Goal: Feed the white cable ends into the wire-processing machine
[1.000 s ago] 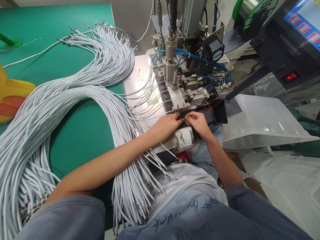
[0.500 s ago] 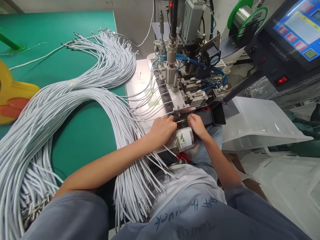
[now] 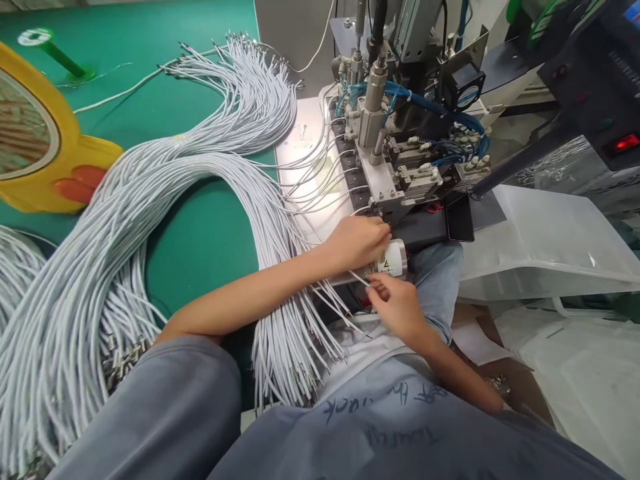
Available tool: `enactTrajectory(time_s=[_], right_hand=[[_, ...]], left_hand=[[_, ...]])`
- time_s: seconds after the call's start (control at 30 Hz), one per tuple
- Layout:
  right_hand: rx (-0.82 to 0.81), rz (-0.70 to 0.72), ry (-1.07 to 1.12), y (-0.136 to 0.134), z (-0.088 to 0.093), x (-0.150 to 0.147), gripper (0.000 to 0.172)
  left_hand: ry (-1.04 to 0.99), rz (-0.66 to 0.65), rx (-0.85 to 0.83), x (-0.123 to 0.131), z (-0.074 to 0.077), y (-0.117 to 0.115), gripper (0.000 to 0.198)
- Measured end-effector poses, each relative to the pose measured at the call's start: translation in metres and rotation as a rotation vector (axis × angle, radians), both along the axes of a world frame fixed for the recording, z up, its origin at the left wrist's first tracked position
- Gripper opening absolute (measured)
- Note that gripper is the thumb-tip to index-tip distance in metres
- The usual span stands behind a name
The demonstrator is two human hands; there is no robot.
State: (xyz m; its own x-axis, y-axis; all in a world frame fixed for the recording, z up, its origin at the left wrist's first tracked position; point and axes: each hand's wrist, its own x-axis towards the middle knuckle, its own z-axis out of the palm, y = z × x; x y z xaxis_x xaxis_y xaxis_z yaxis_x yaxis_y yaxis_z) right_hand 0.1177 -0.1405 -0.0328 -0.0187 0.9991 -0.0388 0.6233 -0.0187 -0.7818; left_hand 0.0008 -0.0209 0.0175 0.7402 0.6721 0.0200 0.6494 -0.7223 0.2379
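Note:
My left hand (image 3: 357,241) is at the front end of a machine with air cylinders (image 3: 373,110). Its fingers are curled closed beside the front fixture, and whatever they hold is hidden. Closer to my body, my right hand (image 3: 399,305) pinches a white cable (image 3: 359,277) near its end with thumb and fingers. A metal cylinder with a label (image 3: 393,259) lies just behind the right hand. Several white cables run from the machine's slots into a large bundle of white cables (image 3: 200,163), whose loose ends hang beside my lap.
The bundle lies over a green mat (image 3: 195,230). A yellow toy-shaped object (image 3: 93,160) and a green spool (image 3: 63,57) are at the left. A dark phone-like slab (image 3: 459,217) and a translucent plastic bin (image 3: 545,233) are at the right.
My right hand has moved from the machine's front toward my body and now grips a cable end. My left hand remains by the fixture. The view has shifted.

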Motion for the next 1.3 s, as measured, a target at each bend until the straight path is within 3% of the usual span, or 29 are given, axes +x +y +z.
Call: enactTrajectory(time_s=[0.23, 0.47, 0.67, 0.83, 1.07, 1.17, 1.3], right_hand=[[0.160, -0.230, 0.371, 0.054, 0.030, 0.040, 0.013], [0.241, -0.238, 0.672, 0.072, 0.033, 0.027, 0.016], [0.366, -0.169, 0.494, 0.072, 0.035, 0.033, 0.012], [0.299, -0.099, 0.318, 0.074, 0.040, 0.045, 0.013], [0.338, -0.303, 0.505, 0.074, 0.030, 0.021, 0.014], [0.435, -0.336, 0.381, 0.074, 0.030, 0.018, 0.015], [0.434, -0.201, 0.182, 0.079, 0.038, 0.030, 0.018]], left_hand=[[-0.397, -0.183, -0.074, -0.004, -0.001, 0.003, 0.025], [-0.677, -0.159, -0.056, -0.005, -0.010, 0.011, 0.023], [-0.729, -0.139, -0.144, -0.006, -0.011, 0.011, 0.020], [-0.653, -0.133, -0.138, -0.006, -0.008, 0.011, 0.022], [-0.738, -0.035, -0.221, -0.005, -0.004, 0.008, 0.013], [-0.694, 0.007, -0.132, -0.005, -0.006, 0.007, 0.013], [-0.498, 0.036, 0.165, -0.006, -0.007, 0.006, 0.020]])
